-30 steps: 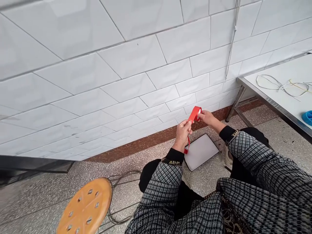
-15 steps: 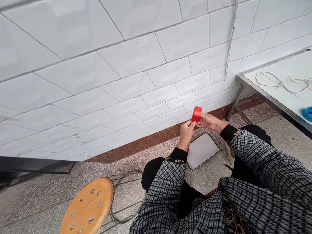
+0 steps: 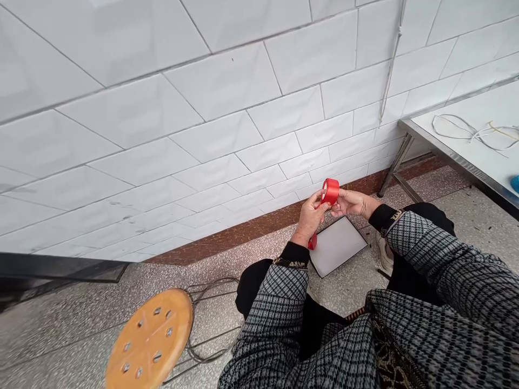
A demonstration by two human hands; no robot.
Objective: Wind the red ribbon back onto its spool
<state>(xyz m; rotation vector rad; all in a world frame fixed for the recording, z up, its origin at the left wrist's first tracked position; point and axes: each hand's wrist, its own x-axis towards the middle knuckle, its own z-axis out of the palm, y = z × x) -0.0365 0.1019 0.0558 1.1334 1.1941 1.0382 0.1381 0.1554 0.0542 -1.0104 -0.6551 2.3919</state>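
Observation:
A roll of shiny red ribbon (image 3: 331, 191) is held up between my hands, its round opening facing left. My left hand (image 3: 311, 216) is closed on the roll's lower left side. At its right side, my right hand (image 3: 349, 203) has its fingers bent against the roll, and part of them is hidden behind it. Below the hands a flat white board with a dark edge (image 3: 338, 246) lies on the floor. A second small red thing (image 3: 312, 241) shows beside my left wrist at the board's left edge; its kind is unclear.
An orange round stool seat with holes (image 3: 150, 340) on a wire frame is at lower left. To the right stands a metal-edged table (image 3: 450, 143) with thin cords (image 3: 474, 132) and a blue thing (image 3: 514, 183). The white tiled wall (image 3: 227, 146) rises ahead; a cord (image 3: 391, 70) hangs down it.
The ribbon roll has turned so that its hollow middle faces more to the left. Both hands have shifted their grip slightly. The small red thing by my left wrist shows more.

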